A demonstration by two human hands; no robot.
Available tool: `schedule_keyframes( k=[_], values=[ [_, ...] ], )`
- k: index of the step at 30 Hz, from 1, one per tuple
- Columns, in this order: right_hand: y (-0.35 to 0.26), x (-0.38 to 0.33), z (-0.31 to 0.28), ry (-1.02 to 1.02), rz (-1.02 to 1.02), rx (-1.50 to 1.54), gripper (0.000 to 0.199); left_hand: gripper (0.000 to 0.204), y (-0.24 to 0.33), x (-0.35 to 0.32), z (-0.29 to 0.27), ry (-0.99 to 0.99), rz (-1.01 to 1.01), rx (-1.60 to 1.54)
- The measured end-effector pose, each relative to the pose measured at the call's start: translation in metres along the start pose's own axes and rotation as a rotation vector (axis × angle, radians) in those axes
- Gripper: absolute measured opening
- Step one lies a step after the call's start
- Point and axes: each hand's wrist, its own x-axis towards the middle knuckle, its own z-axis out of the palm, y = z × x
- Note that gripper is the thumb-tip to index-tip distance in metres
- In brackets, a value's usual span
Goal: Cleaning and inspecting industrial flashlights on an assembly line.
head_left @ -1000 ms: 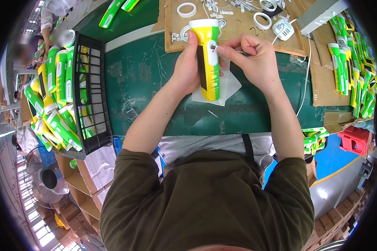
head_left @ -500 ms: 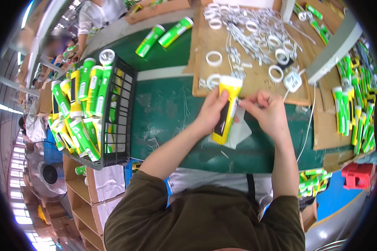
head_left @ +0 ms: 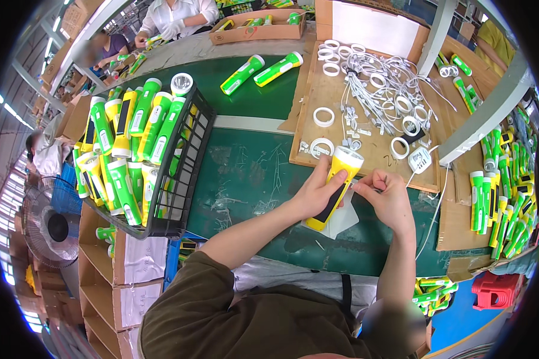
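My left hand [head_left: 315, 196] is wrapped round a yellow flashlight [head_left: 330, 207] with a white head and a dark panel along its body. The flashlight leans with its head up and away from me, thumb lying across its side. Close by its right side, my right hand [head_left: 387, 196] is closed in a pinch. Whatever sits between those fingertips is too small to make out. Under the flashlight's lower end lies a sheet of white paper [head_left: 345, 222] on the green table [head_left: 239, 173].
To the left, a black crate [head_left: 206, 119] is piled with green and yellow flashlights. Two more flashlights [head_left: 243, 75] lie beyond. A wooden board [head_left: 365, 157] carries white rings [head_left: 324, 124], white cables [head_left: 365, 90] and a white plug block [head_left: 420, 160]. A grey post [head_left: 482, 116] rises at right. Co-workers sit across.
The view has tilted, so the scene sits lower and more of the far side shows. My left hand still grips the flashlight; my right stays pinched at its side.
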Motion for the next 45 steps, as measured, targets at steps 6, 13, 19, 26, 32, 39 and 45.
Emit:
schedule_keyframes(
  k=[6,13,19,26,32,39,45],
  values=[
    [0.004,-0.002,0.015,0.131,-0.092,-0.049,0.046,0.038,0.0,0.0,-0.001,0.002,-0.016,0.06],
    [0.013,0.002,0.022,0.196,-0.042,0.008,0.048,0.046,0.002,0.006,-0.005,-0.016,-0.12,-0.186],
    [0.008,0.006,0.02,0.497,-0.387,-0.29,0.044,0.054,0.03,0.021,-0.068,0.217,0.012,-0.429],
    [0.023,0.005,0.034,0.255,-0.352,-0.14,0.043,0.047,0.04,0.022,-0.075,0.106,0.154,-0.449],
    [0.026,0.005,0.065,-0.119,-0.122,0.602,0.047,0.062,0.037,0.028,-0.044,0.139,0.001,-0.35],
    [0.027,0.004,0.058,-0.075,-0.103,0.601,0.047,0.076,0.039,0.04,-0.03,0.143,-0.044,-0.267],
    [0.028,0.007,0.052,-0.032,-0.085,0.617,0.047,0.071,0.044,0.041,-0.017,0.219,-0.028,-0.287]
  ],
)
